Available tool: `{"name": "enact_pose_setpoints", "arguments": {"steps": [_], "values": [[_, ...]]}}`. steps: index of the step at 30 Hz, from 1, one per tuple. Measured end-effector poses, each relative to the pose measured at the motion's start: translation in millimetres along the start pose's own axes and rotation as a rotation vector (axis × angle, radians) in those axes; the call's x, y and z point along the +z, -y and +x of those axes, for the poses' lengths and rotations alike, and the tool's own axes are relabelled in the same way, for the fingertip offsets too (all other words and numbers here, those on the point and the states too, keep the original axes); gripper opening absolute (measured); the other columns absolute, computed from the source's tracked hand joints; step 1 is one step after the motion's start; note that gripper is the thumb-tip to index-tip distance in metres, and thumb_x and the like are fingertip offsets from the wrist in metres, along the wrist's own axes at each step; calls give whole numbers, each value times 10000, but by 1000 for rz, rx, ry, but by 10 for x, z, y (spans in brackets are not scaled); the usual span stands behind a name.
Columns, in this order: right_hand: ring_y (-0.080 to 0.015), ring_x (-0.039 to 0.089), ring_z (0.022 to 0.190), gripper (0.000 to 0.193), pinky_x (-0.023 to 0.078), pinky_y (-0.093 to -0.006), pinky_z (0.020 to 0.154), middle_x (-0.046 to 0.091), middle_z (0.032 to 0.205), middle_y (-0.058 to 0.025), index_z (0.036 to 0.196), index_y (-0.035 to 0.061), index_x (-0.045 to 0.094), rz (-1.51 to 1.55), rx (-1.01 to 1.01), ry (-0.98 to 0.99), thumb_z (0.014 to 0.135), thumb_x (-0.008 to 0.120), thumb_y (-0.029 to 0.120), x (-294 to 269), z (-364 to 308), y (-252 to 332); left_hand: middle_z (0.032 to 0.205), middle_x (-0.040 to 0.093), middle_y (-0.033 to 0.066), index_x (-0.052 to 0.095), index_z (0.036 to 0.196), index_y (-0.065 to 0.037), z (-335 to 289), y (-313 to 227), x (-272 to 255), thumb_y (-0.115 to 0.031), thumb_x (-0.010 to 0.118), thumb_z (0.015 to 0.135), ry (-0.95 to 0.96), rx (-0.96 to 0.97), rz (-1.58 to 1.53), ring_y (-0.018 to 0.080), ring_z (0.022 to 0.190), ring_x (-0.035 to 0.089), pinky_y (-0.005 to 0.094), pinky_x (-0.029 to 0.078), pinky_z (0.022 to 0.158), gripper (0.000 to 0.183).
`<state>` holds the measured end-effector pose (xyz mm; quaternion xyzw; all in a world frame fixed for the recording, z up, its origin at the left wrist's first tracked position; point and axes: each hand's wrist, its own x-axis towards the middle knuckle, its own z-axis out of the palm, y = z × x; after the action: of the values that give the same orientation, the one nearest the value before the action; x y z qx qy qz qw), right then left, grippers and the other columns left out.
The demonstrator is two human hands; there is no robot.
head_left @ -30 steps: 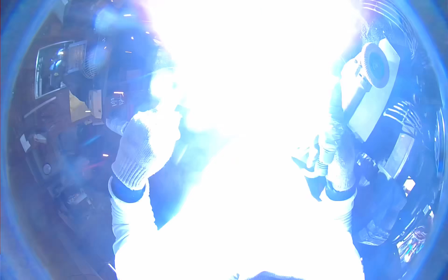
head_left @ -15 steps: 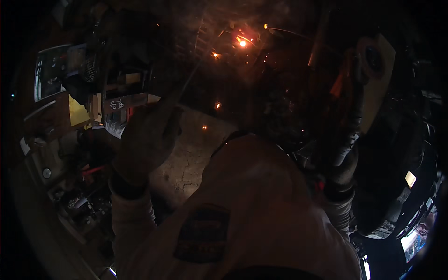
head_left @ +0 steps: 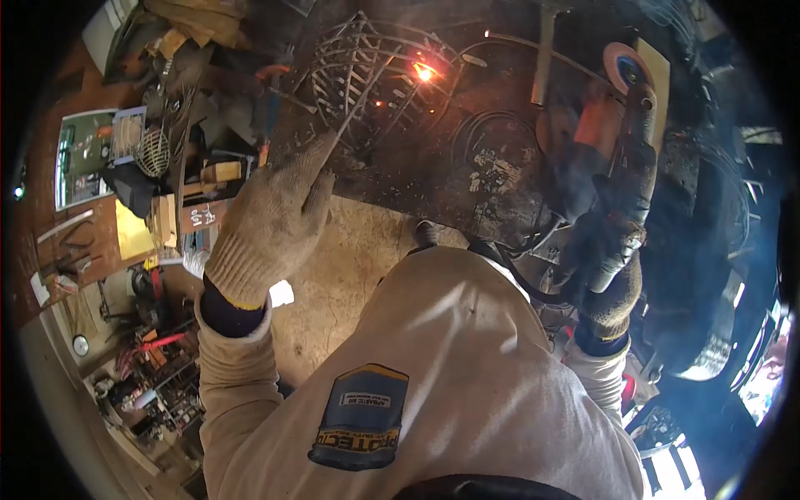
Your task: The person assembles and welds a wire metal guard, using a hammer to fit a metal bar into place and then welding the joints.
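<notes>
- The left hand [head_left: 271, 225], in a coarse knitted beige glove with a dark cuff, is closed around a thin straight welding rod [head_left: 358, 104] that slants up and to the right.
- The rod's far tip sits at a bright orange glow [head_left: 423, 72] on a curved wire frame [head_left: 367, 71], a basket-like cage of bent grey metal bars.
- That frame rests on a dark, scorched steel worktable [head_left: 467, 167], its surface mottled with pale scuffs and ring marks.
- The right hand [head_left: 612, 292], in a darker, grimy knitted glove, is wrapped round the handle of an angle grinder [head_left: 629, 158]; its round pinkish disc points up, away from the frame.
- A cream-coloured work jacket [head_left: 450, 367] of smooth cloth fills the foreground.
- To the left stands a cluttered bench [head_left: 142, 167] of tools, wire coils and wood scraps.
</notes>
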<state>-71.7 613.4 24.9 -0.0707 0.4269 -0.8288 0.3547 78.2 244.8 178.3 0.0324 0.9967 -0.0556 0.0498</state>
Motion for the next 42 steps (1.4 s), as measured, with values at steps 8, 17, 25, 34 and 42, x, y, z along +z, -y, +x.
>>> {"name": "enact_pose_setpoints", "arguments": {"steps": [8, 17, 25, 34, 42], "values": [[-187, 640, 1001, 740, 540, -323, 859, 623, 1201, -116, 1489, -5, 362, -284, -392, -306, 917, 760, 241, 651, -598, 70, 1186, 647, 207, 619, 1225, 45, 4, 546, -152, -78, 573, 929, 146, -232, -746, 303, 885, 688, 334, 557, 781, 324], [-113, 614, 761, 334, 480, -226, 623, 639, 981, -75, 1322, -30, 517, -576, -876, -938, 1046, 551, 156, 1402, -1402, 286, 889, 690, 75, 578, 1379, -16, -473, 822, -253, -160, 497, 1019, 162, -138, -905, 84, 649, 605, 247, 480, 571, 396], [-103, 600, 674, 331, 496, -232, 537, 625, 887, -46, 1333, 54, 519, -208, -1122, -790, 1026, 555, 174, 1147, -1754, 241, 727, 647, 40, 541, 1426, -11, -974, 376, 127, -151, 529, 988, 116, -117, -1160, 88, 569, 578, 226, 426, 474, 460], [-156, 657, 860, 488, 555, -269, 669, 643, 1065, -76, 1341, 72, 510, -469, -1195, -1583, 907, 725, 137, 314, -1839, 381, 707, 646, 52, 524, 1447, -29, -1204, 334, 646, -182, 534, 989, 212, -117, -1251, 79, 482, 518, 214, 376, 392, 483], [-430, 623, 1179, 678, 503, -495, 955, 677, 1206, -225, 1290, 61, 552, -1015, -704, -1930, 862, 674, 572, -119, -1511, 620, 1012, 695, 103, 535, 1421, 33, -1256, 395, 829, -78, 517, 980, 251, -121, -1106, 119, 771, 644, 256, 501, 704, 455]]}}
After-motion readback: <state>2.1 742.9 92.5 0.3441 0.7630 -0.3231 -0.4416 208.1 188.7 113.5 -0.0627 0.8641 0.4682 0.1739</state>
